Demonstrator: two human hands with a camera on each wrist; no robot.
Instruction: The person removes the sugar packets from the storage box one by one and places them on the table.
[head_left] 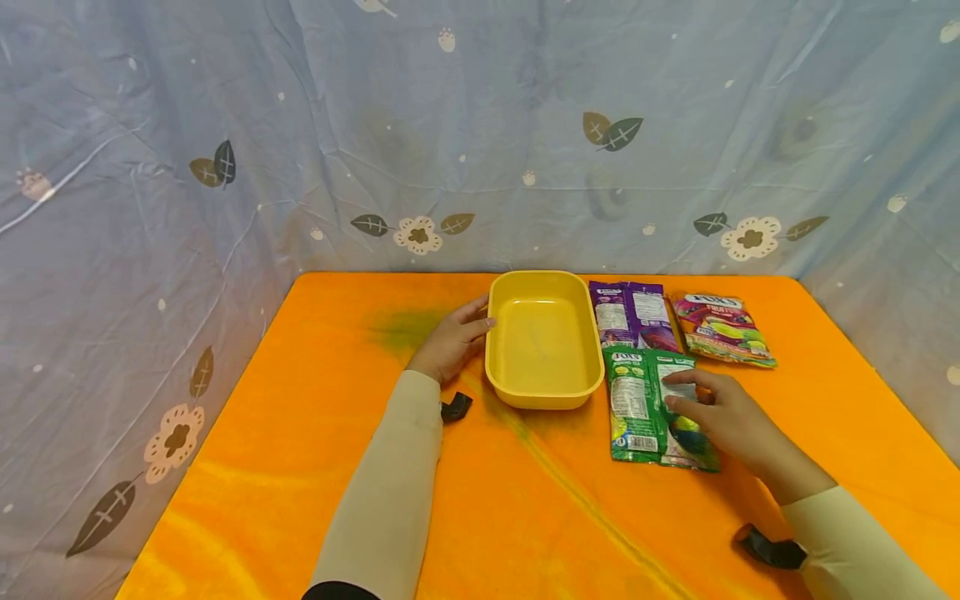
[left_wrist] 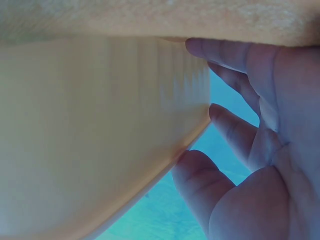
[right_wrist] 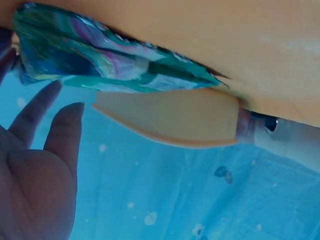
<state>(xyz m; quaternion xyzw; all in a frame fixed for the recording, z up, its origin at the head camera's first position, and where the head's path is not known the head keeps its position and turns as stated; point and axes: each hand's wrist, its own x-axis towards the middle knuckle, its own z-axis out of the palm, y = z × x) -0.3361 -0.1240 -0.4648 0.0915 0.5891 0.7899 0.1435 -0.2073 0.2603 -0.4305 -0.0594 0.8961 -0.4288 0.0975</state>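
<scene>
A yellow plastic basin stands near the back middle of the table. My left hand is at its left side, fingers and thumb extended against the outer wall and rim; the left wrist view shows the basin wall close up. To the right of the basin lies a pair of green Fox's candy packets. Over the right-hand green packet is my right hand, fingers spread and slightly bent, not wrapped around it. In the right wrist view the packet is beside the fingertips; whether they touch it I cannot tell.
Behind the green packets lie purple candy packets, with a red fruit candy packet further right. An orange cloth covers the table. Patterned grey-blue curtains hang around the back and sides.
</scene>
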